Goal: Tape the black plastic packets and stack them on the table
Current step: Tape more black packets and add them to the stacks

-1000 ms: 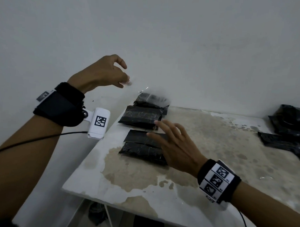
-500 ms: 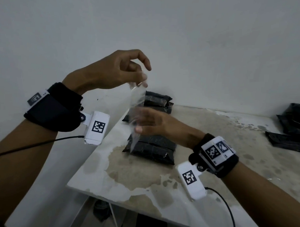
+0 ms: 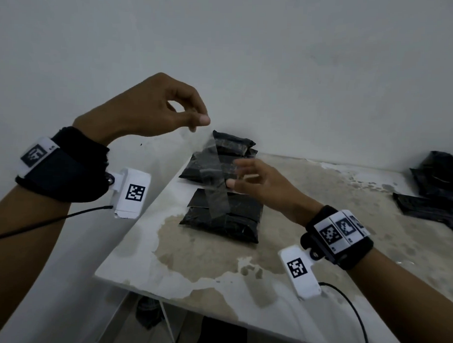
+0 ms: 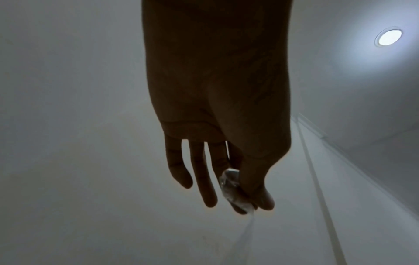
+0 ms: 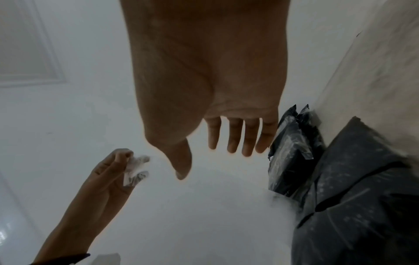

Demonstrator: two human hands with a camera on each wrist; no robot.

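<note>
A: Since half a second back, left hand (image 3: 150,109) has risen a little, and the clear tape strip (image 3: 215,178) now hangs longer under it. Head view: thumb and forefinger pinch the strip's top end; its long axis runs steeply down and slightly right, its lower end over the near black packet (image 3: 223,220).

B: Right hand (image 3: 256,182)?

A: Fingers spread and relaxed beside the strip's middle, fingertips at its edge; gripping nothing that I can see. Near packet lies flat on the table (image 3: 165,266), long axis left to right. Two more packets (image 3: 228,156) stacked behind it, by the wall. A loose black heap (image 3: 435,186) at far right.

B: Wrist views?

A: Left wrist: tape (image 4: 231,188) bunched between thumb and fingertips, other fingers hanging straight. Right wrist: palm open, fingers (image 5: 235,136) straight, packets (image 5: 292,154) at right.

B: Any writing?

A: Only square black-and-white code tags on the wristbands (image 3: 339,231); nothing readable.
</note>
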